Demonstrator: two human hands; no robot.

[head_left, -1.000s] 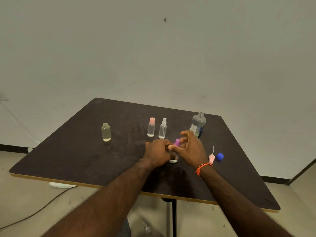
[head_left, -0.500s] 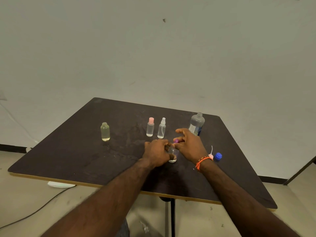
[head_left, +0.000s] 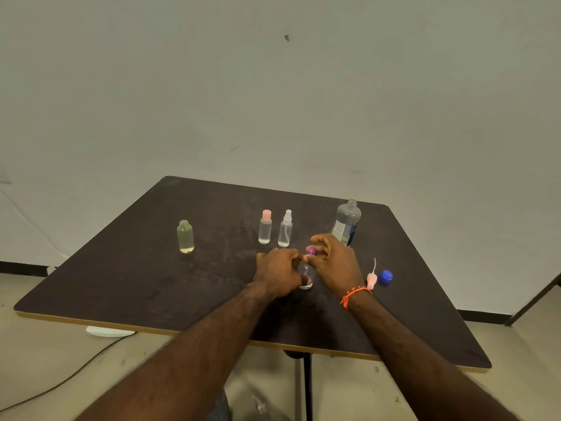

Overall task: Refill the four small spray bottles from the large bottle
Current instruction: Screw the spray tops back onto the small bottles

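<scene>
My left hand (head_left: 277,273) grips a small clear bottle (head_left: 304,273) standing on the dark table (head_left: 121,284). My right hand (head_left: 334,262) pinches the purple spray cap (head_left: 311,250) on top of that bottle. Behind stand a pink-capped small bottle (head_left: 265,226) and a clear spray bottle (head_left: 285,228). Far left stands an uncapped bottle of yellowish liquid (head_left: 185,237). The large bottle (head_left: 347,222), uncapped, stands behind my right hand.
A loose pink spray head with its tube (head_left: 372,276) and a blue cap (head_left: 386,276) lie right of my right hand. A cable (head_left: 60,381) runs across the floor at the left. The wall is close behind the table.
My right hand's fingers have shifted around the purple cap, turning on it, while the left hand keeps holding the bottle. The view has drifted slightly.
</scene>
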